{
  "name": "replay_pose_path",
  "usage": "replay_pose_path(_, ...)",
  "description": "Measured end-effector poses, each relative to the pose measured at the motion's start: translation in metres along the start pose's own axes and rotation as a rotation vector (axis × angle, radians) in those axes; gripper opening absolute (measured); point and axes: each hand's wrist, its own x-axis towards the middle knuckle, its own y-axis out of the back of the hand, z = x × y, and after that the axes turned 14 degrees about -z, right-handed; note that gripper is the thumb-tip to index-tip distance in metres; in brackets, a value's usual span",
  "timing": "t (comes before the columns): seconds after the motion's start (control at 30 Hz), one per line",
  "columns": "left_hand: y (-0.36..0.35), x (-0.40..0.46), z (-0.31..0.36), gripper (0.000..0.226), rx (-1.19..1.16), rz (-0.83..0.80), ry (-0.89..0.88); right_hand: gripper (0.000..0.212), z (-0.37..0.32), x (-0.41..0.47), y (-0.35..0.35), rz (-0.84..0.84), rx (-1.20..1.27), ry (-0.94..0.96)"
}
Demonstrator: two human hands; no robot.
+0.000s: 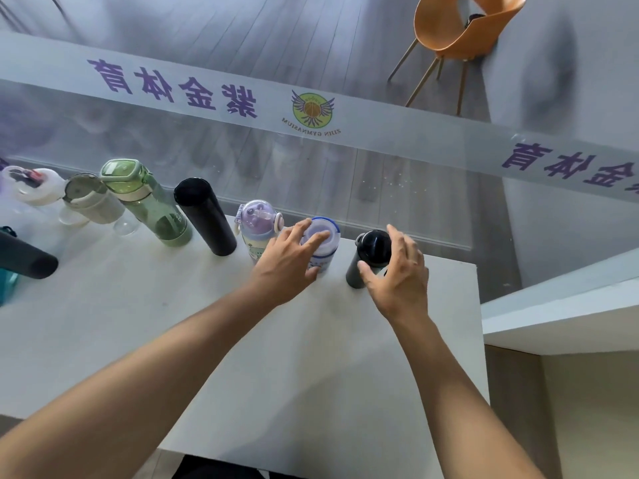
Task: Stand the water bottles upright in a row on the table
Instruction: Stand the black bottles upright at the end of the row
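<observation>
Bottles [204, 216] upright in row along table [311, 357] far edge; chair [463, 25] behind glass.

White table [311, 357] with upright bottles [205, 216]

Left hand [288, 261] hides most of the white bottle [321, 243]. At 9 o'clock, dark bottle [26, 259] and teal bottle [5, 286] cut by edge. Right hand [397, 274] hides the black flask's [368, 257] right side.

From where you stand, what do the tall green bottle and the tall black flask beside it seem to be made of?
The tall green bottle looks like clear tinted plastic: you can see through its wall, and the lid is glossy. The tall black flask is opaque with a dull matte sheen, probably coated metal, though plastic cannot be ruled out.
</observation>
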Motion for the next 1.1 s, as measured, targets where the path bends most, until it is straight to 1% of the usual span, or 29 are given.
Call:
replay_pose_path(0.07, -0.002, -0.023, 0.003, 0.057, -0.028, 0.043, 0.009, 0.074, -0.005, -0.014, -0.005, 0.096, 0.018, 0.066)
replay_pose_path(0.17, -0.009, -0.062, 0.007, 0.045, -0.069, 0.100, 0.030, 0.063, -0.015, -0.037, -0.015, 0.130, 0.037, 0.124)
replay_pose_path(0.33, -0.020, -0.122, 0.003, 0.041, -0.089, 0.147, 0.120, 0.050, -0.043, -0.071, -0.046, 0.024, 0.039, 0.247)
replay_pose_path(0.53, -0.013, -0.175, -0.024, 0.046, -0.114, 0.159, 0.291, 0.049, -0.098, -0.088, -0.082, -0.148, 0.036, 0.384)
replay_pose_path(0.67, -0.005, -0.208, -0.055, 0.046, -0.138, 0.201, 0.394, 0.048, -0.145, -0.096, -0.102, -0.234, 0.029, 0.471)
replay_pose_path(0.83, 0.003, -0.252, -0.106, 0.043, -0.179, 0.234, 0.498, 0.046, -0.210, -0.103, -0.136, -0.342, 0.003, 0.534)
replay_pose_path(1.03, 0.013, -0.307, -0.186, 0.042, -0.198, 0.253, 0.568, 0.045, -0.293, -0.115, -0.180, -0.401, 0.007, 0.540)
replay_pose_path(1.1, 0.015, -0.328, -0.218, 0.041, -0.220, 0.236, 0.583, 0.045, -0.326, -0.121, -0.198, -0.417, 0.008, 0.529)
